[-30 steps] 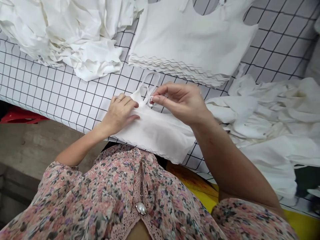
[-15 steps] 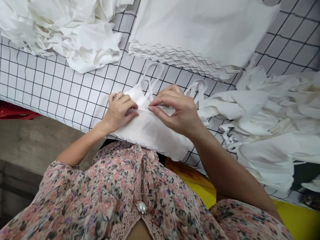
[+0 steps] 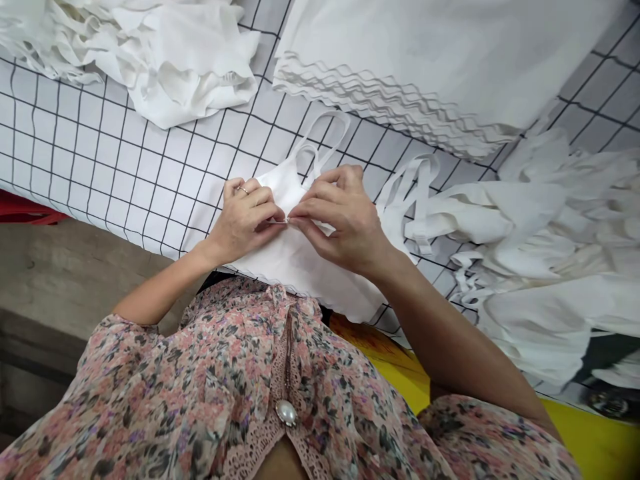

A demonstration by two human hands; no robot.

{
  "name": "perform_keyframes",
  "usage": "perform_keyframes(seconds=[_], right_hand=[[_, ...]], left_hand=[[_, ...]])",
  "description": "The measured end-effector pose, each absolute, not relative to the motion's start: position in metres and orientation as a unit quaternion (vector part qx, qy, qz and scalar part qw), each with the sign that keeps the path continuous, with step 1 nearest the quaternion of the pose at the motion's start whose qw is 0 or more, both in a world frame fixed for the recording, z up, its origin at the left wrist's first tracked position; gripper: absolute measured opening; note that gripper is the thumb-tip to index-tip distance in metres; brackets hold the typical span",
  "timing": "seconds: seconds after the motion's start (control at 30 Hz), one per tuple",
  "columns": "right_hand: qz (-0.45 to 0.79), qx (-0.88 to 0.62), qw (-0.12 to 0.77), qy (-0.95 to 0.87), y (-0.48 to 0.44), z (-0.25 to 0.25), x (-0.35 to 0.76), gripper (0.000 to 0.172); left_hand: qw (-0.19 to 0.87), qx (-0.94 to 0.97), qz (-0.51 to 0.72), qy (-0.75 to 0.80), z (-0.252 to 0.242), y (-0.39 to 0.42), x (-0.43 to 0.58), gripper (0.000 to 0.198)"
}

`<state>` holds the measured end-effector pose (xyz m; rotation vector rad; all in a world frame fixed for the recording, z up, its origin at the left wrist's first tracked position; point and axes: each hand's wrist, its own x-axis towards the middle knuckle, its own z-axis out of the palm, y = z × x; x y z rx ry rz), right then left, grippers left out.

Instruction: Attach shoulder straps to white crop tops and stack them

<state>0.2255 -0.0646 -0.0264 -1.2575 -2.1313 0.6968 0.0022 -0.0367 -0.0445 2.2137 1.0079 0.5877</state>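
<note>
this looks like a garment workshop, with bulk work in progress rather than a home's few clothes: a wide desk (image 3: pixel 125 173) covered in white sheeting with a black grid carries a tall, neat stack of white fabric pieces with wavy hems (image 3: pixel 425 67), a heap of crumpled white fabric (image 3: pixel 170 67) and a looser heap of white strappy garments (image 3: pixel 540 227). a single white strappy camisole (image 3: pixel 305 267) lies at the desk's near edge, matching that batch work. below the desk is a bare, worn concrete floor (image 3: pixel 65 267), plain and utilitarian.
</note>
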Motion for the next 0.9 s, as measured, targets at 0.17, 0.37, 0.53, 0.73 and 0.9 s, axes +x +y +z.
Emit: perform_keyframes(seconds=[0.17,0.37,0.53,0.73,0.9], right_hand=[[0.273,-0.477,0.276,-0.789,-0.0646,-0.0264,0.2266,0.022],[0.280,-0.484,0.275,-0.782,-0.0638,-0.0264,0.2254,0.027],[0.283,-0.477,0.275,-0.785,-0.0639,-0.0267,0.2262,0.023],[0.285,-0.476,0.257,-0.791,-0.0630,-0.0249,0.2295,0.024],[0.235,-0.447,0.198,-0.840,-0.0612,-0.0206,0.2331,0.033]], left_hand=[[0.317,0.840,0.208,0.387,-0.0432,-0.0374,0.0032,0.019],[0.342,0.831,0.210,0.386,-0.0429,-0.0351,0.0038,0.018],[0.352,0.829,0.207,0.382,-0.0422,-0.0345,0.0033,0.018],[0.362,0.827,0.205,0.378,-0.0423,-0.0340,0.0025,0.016],[0.346,0.841,0.212,0.358,-0.0452,-0.0335,-0.0001,0.017]])
